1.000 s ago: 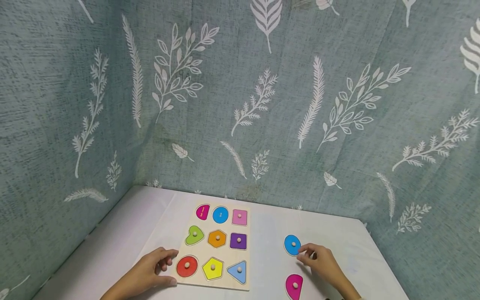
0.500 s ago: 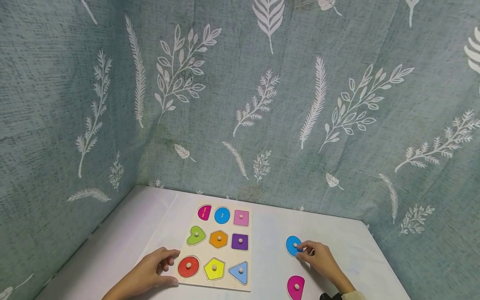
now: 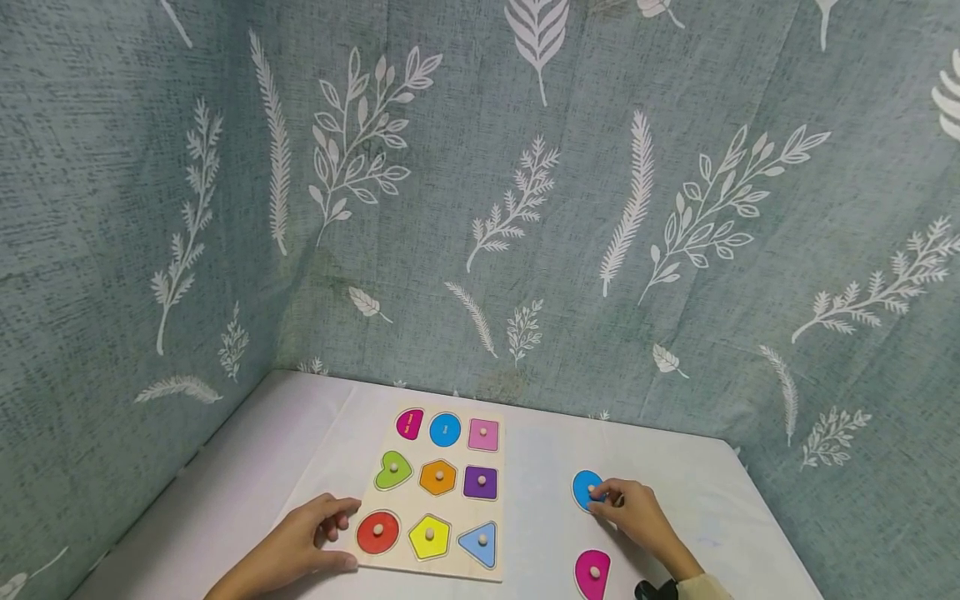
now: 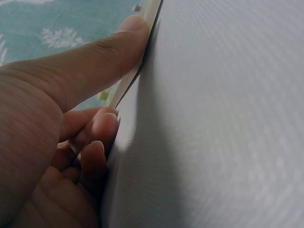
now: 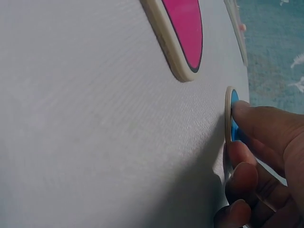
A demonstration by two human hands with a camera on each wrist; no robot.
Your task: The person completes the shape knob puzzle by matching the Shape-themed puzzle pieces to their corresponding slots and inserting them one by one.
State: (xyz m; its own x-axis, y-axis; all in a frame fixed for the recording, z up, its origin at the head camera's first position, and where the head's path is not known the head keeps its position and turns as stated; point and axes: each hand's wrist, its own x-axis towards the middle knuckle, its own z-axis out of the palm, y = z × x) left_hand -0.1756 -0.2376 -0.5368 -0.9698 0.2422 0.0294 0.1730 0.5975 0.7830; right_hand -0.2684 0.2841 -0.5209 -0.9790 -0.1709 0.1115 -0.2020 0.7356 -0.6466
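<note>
A wooden peg puzzle board (image 3: 459, 510) lies on the white-covered table, holding knobbed shapes in several colours. My left hand (image 3: 307, 537) rests against its near left corner, forefinger at the side edge and thumb at the corner. In the left wrist view the thumb (image 4: 114, 52) touches the board's edge, with the other fingers bent below. To the right of the board, my right hand (image 3: 637, 517) pinches a round blue puzzle piece (image 3: 582, 490) at its knob. The right wrist view shows the thumb over the blue face (image 5: 234, 126), the remaining fingers curled beside it.
Nearer the front lies a magenta half-round piece (image 3: 587, 575) with a knob. On the board's far row, the half-round recess (image 3: 409, 424) and blue round recess (image 3: 445, 430) hold no pieces. Leaf-patterned cloth (image 3: 562, 350) hangs behind and at both sides.
My right hand has shifted slightly left onto the blue piece, its fingertips moving from the piece's edge to its knob. The left hand keeps its place at the board.
</note>
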